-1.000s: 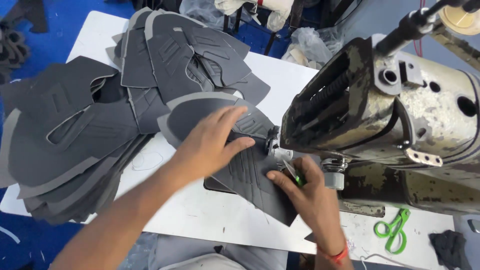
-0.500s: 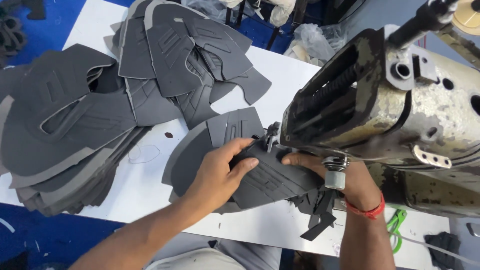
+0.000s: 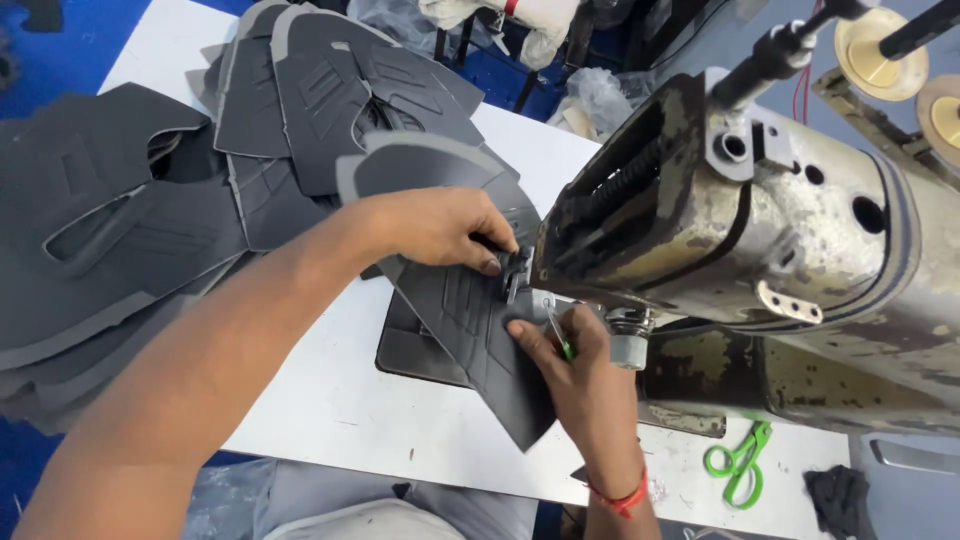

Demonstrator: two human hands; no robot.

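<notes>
The dark grey embossed panel of sheet material (image 3: 470, 310) lay at the centre of the frame, on the white table (image 3: 340, 400), under the foot of the worn beige sewing machine (image 3: 760, 260). The left hand (image 3: 435, 228) pressed it flat, fingers together, fingertips beside the foot. The right hand (image 3: 585, 375) held the panel's lower edge, pinching a small green-handled tool (image 3: 560, 335) (type not discernible). Stacked grey panels (image 3: 110, 220) occupied the left of the frame; green scissors (image 3: 738, 462) lay at lower right.

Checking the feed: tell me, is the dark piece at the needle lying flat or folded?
Flat: the dark piece lies spread on the table under both hands.
</notes>
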